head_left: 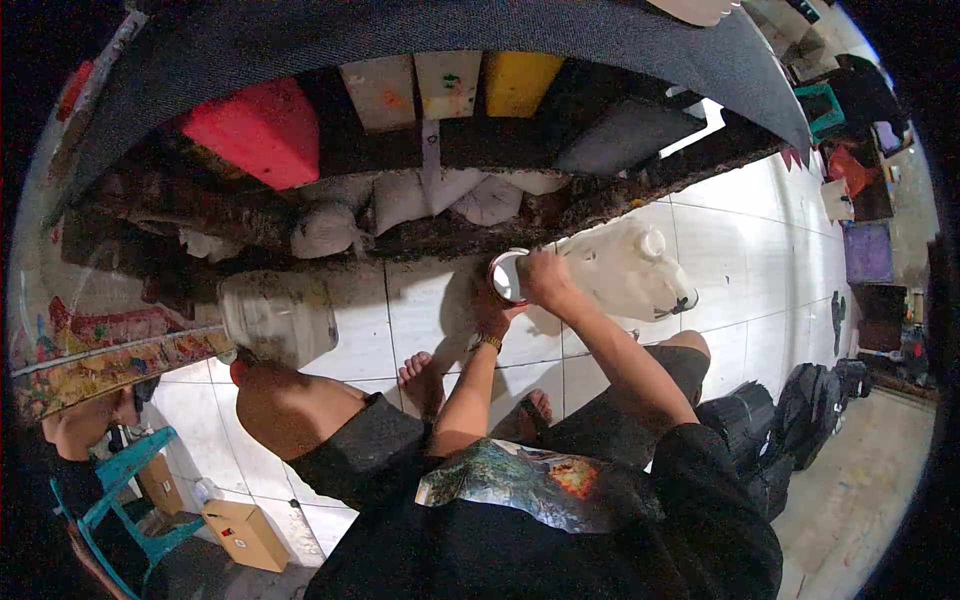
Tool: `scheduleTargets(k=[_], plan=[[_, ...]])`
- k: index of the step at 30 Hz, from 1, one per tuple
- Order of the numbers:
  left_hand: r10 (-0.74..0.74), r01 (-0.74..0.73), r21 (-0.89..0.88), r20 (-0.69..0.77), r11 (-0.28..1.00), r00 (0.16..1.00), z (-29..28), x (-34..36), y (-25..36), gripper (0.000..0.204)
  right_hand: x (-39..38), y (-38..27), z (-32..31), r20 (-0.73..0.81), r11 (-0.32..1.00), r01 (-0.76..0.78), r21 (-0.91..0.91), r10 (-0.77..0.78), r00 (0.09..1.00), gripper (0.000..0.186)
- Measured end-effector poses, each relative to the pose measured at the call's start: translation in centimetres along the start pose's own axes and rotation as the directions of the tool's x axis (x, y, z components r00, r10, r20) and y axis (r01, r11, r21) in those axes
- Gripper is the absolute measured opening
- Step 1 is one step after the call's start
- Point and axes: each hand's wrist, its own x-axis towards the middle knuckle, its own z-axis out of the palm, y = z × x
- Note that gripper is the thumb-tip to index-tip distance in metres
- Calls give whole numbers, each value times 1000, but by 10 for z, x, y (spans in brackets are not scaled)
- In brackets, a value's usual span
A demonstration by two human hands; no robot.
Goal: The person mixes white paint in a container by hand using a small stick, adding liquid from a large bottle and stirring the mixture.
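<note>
Above the floor, in front of my knees, a round open can (508, 277) with a reddish-brown rim shows a white inside. My left hand (494, 314), with a gold-coloured watch on its wrist, is closed around the can's near left side. On the can's right side, my right hand (546, 279) is curled against the rim; its fingertips are partly hidden. Just beyond that hand lies a translucent plastic jerrycan (610, 262) with a round white cap (650, 242).
Another translucent container (285, 318) is by my left knee. Ahead, a shelf holds pink (262, 130), yellow (521, 83) and whitish blocks, with pale bags (400, 203) beneath. A teal stool (140, 520) and cardboard box (247, 534) are at left; black bags (745, 425) sit at right.
</note>
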Motion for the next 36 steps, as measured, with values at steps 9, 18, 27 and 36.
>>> scheduleTargets(k=[9,18,27,36], plan=[[-70,65,76,70,995,995,12,5,8,119,-3,10,2,-118,994,-97,55,103,988,18],[-145,124,154,139,980,980,28,5,9,117,4,38,40,-247,995,-93,42,101,964,22],[-133,78,222,246,972,960,12,6,6,126,7,16,7,-193,990,-93,106,112,975,21],[68,-106,356,120,929,991,16,5,8,118,3,20,20,-203,996,-64,55,74,976,17]])
